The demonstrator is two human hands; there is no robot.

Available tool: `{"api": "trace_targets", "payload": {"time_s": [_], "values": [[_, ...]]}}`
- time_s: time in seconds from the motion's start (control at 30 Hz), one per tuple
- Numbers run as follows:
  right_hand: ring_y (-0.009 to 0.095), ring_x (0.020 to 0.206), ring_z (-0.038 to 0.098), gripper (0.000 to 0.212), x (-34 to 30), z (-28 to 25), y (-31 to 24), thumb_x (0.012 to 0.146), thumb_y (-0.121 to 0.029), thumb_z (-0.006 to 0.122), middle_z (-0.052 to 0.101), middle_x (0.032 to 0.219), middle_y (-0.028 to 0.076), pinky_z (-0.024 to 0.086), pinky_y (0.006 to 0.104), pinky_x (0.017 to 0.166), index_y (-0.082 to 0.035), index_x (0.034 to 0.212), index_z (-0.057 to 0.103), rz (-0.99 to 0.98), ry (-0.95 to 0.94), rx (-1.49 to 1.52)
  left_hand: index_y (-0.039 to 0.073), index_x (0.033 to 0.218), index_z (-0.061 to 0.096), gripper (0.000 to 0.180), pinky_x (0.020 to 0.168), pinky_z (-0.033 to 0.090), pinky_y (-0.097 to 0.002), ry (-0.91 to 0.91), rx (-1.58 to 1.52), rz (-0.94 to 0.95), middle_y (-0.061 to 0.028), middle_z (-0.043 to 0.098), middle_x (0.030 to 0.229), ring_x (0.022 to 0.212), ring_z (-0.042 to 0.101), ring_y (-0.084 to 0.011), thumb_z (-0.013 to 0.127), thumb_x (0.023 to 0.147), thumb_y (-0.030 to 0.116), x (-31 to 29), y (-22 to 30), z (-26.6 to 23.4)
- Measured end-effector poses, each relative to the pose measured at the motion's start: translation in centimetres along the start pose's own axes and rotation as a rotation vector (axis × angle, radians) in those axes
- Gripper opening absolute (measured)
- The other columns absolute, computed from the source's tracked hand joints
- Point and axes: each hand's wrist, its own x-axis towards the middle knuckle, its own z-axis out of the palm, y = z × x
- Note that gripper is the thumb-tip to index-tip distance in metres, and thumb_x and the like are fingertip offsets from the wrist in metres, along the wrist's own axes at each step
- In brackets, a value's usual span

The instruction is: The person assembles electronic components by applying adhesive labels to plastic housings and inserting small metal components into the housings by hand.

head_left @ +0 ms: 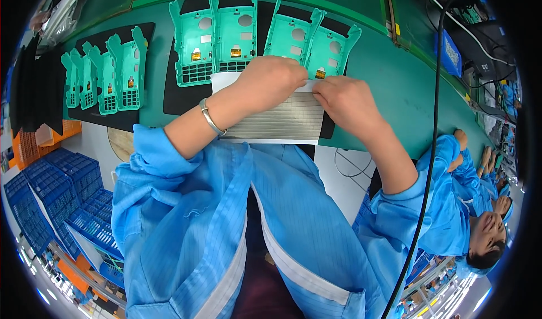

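In the head view, a flat silvery-grey sheet (275,124), crossed by fine parallel lines and bordered in white along its top, lay at the near edge of a smooth green desk (389,88), directly before the person. Small yellow-and-black labels (236,52) showed inside the sea-green moulded plastic housings (195,31) beyond it; any print on them was too small to read.

The left hand (274,82) bent over the sheet's upper part, its grip drawn in with fingers curled. The right hand (345,100) came in from the other side, thumb and forefinger close together near the sheet's top edge, almost meeting the left fingertips. Whether either grip was pinching the sheet could not be told. A shiny metal bangle (208,117) circled the left wrist.

The housings were shallow and trough-like, with raised side walls, prong-like ends, an oval opening and a lattice of small rectangular slots. Two pairs stood just beyond the hands; more rested on a matt black mat (148,42) farther left. Ribbed blue plastic crates (79,175) were stacked at lower left, and a co-worker in blue (451,217) sat at right.
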Motion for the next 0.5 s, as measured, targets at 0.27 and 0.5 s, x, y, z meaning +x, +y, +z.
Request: {"api": "trace_targets", "payload": {"time_s": [0.27, 0.5], "values": [[0.025, 0.065, 0.06, 0.003, 0.2, 0.3, 0.5, 0.077, -0.009, 0.062, 0.06, 0.07, 0.006, 0.047, 0.0378, 0.055, -0.007, 0.078, 0.061, -0.066, 0.017, 0.016, 0.008, 0.078, 0.06, 0.003, 0.059, 0.049, -0.0386, 0.03, 0.044, 0.021, -0.0075, 0.059, 0.073, 0.072, 0.062, -0.0275, 0.057, 0.076, 0.007, -0.1, 0.1, 0.2], [0.026, 0.063, 0.06, 0.006, -0.9, 0.3, 0.4, 0.077, -0.011, 0.064, 0.062, 0.072, 0.007, 0.048, 0.0359, 0.055, -0.006, 0.079, 0.062, 0.065, 0.024, 0.21, 0.009, 0.08, 0.063, 0.005, 0.061, 0.049, -0.0368, 0.047, 0.019, 0.077, -0.0064, 0.059, 0.073, 0.072, 0.061, -0.026, 0.059, 0.078, 0.01, -0.2, -0.5, 0.8]]}}
